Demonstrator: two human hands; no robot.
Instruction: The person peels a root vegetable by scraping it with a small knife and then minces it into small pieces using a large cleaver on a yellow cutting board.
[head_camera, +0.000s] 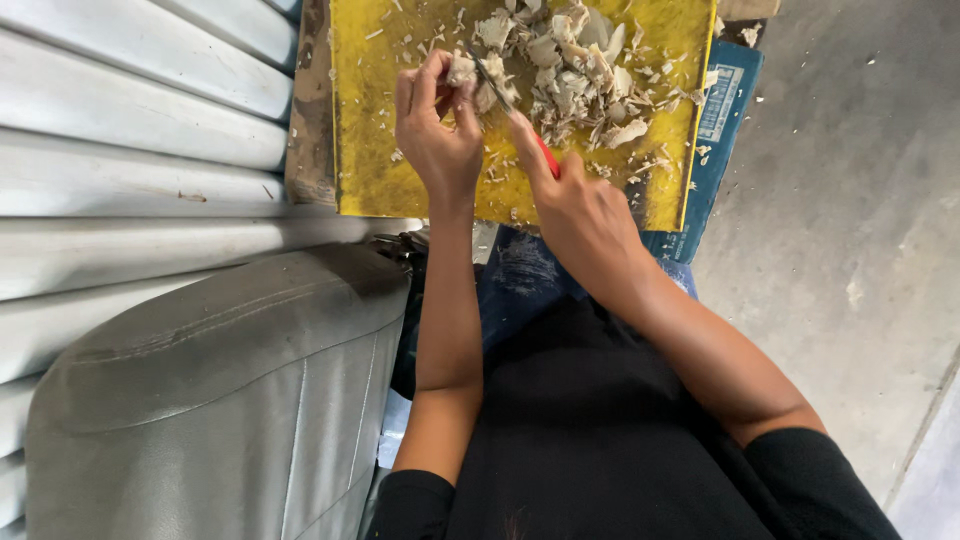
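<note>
My left hand (436, 135) pinches a small pale chunk (461, 70) between thumb and fingers over a yellow cutting board (370, 120). My right hand (575, 205) grips a knife with a red handle (546, 155); its thin blade (492, 82) reaches up to the chunk and touches it. A heap of pale cut pieces and shavings (575, 65) lies on the board just beyond both hands.
The board rests on a worn wooden block (310, 120) with a blue flat box (725, 130) under its right side. A corrugated metal shutter (130, 150) runs along the left, a grey padded seat (230, 400) sits at lower left, and concrete floor (850, 200) lies to the right.
</note>
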